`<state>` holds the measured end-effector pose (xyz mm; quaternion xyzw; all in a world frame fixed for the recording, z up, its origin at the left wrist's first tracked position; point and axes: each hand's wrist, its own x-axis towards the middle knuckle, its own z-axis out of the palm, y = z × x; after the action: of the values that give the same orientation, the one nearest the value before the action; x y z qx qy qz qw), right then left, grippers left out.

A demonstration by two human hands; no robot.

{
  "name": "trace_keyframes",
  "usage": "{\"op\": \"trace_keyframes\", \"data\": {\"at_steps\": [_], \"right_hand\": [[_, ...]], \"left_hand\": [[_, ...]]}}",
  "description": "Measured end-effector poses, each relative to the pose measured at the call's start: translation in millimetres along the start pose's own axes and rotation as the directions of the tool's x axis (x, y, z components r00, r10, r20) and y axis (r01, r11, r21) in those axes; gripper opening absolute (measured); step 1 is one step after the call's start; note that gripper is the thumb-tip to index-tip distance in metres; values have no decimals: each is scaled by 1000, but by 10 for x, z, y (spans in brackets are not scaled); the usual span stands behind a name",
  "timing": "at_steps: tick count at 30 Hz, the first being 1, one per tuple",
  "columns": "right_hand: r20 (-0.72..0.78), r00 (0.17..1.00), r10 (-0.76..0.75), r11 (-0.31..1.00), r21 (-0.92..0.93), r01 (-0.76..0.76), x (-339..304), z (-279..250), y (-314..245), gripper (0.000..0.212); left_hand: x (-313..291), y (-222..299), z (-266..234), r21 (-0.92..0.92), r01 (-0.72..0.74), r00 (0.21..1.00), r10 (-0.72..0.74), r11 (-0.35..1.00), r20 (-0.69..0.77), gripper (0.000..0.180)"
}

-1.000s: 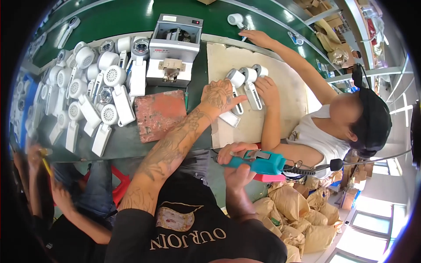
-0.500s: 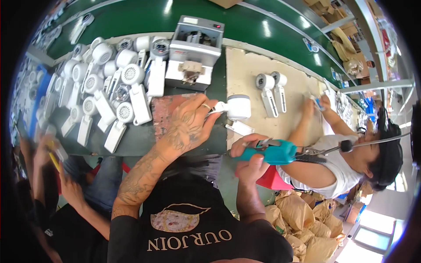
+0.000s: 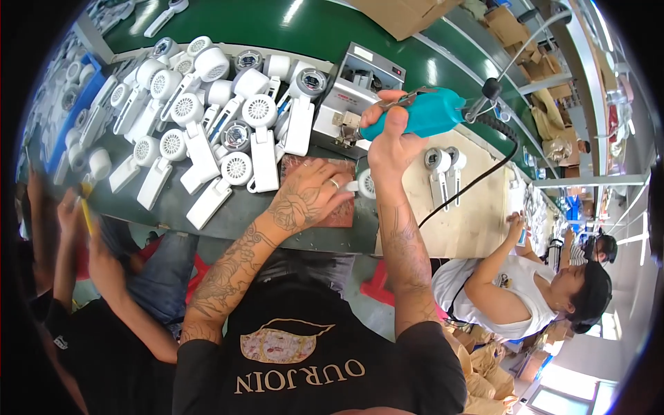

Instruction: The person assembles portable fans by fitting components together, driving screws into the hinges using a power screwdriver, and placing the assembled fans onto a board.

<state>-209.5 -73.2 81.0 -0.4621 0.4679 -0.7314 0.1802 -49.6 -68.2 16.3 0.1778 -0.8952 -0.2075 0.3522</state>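
Over the red mat (image 3: pixel 337 218), the left hand (image 3: pixel 310 195) is closed on a small white fan (image 3: pixel 366 185) near its neck, handle mostly hidden. Right hand (image 3: pixel 393 138) wraps a teal screwdriver (image 3: pixel 422 116), fingers closed round the body, tip at the screw feeder (image 3: pixel 339 104). Fan probably light, stiff, smooth plastic, a bit slippery; grille likely fragile, so best held by handle or neck. Screwdriver likely heavier; mid-body hold suits. Pale lettering on black shirt (image 3: pixel 304 353); feeder's red marking too small to read.
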Motion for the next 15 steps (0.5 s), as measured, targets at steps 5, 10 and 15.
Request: {"op": "trace_keyframes", "data": {"at_steps": [5,10,15], "right_hand": [[24,999,-39,999,-26,40,0,14,226,49],[38,999,-11,1000,13,11,-50,23,234,41],[1,990,138,990,35,-138,-214,-30,-39,29]], "left_hand": [[-34,2,-8,-48,35,999,-33,998,39,37],[-20,-15,38,-77,78,997,-75,994,35,41],[-50,-14,21,-44,115,993,-113,992,43,43]]}}
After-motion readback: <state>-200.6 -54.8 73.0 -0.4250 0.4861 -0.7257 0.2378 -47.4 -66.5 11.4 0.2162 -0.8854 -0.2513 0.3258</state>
